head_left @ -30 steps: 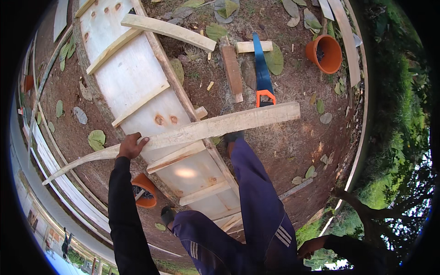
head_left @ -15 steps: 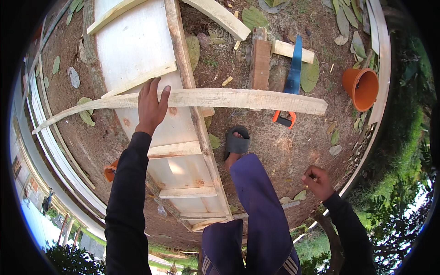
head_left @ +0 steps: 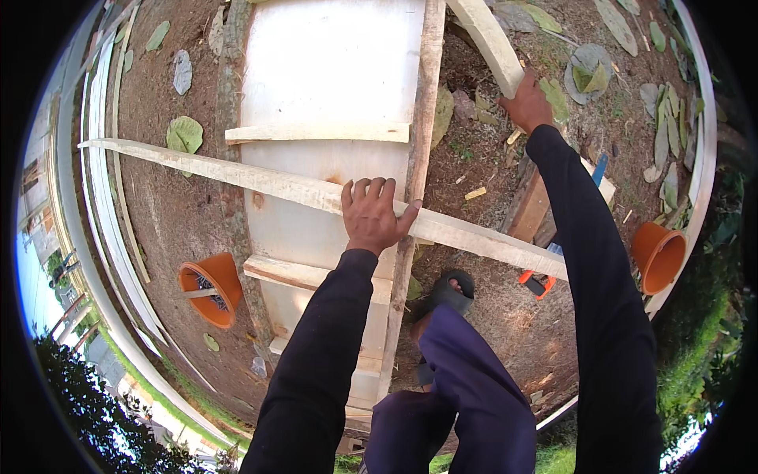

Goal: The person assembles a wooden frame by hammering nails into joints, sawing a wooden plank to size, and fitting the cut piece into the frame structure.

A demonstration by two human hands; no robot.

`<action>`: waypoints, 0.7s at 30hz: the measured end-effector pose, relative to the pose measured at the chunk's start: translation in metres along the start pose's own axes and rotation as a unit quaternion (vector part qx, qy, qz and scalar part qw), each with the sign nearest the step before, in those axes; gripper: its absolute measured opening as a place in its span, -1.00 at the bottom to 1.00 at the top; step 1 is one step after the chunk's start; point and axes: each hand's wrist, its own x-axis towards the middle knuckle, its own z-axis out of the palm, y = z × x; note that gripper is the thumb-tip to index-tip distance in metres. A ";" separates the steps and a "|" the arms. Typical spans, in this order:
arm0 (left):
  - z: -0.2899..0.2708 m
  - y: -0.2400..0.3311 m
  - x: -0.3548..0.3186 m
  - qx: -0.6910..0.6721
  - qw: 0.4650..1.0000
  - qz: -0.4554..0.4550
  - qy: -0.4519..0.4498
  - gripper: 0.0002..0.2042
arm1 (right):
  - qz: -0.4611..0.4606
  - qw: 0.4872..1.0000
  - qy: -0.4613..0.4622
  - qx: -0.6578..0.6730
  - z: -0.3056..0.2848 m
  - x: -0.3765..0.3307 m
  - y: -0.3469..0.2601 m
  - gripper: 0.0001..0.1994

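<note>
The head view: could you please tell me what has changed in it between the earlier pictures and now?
The right hand, off the wood before, has reached forward and gripped the near end of the shorter wooden strip. The left hand has moved rightward along the long wooden strip, near the right edge of the panel. The long wooden strip seems shifted forward but still crosses the panel; the saw stays put.

upper timber (head_left: 491,43), far end cut off
</note>
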 end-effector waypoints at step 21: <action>-0.011 0.016 0.039 -0.009 0.991 -0.101 -0.091 -0.48 | -0.106 0.972 0.051 0.201 -0.134 -0.226 0.086 -0.35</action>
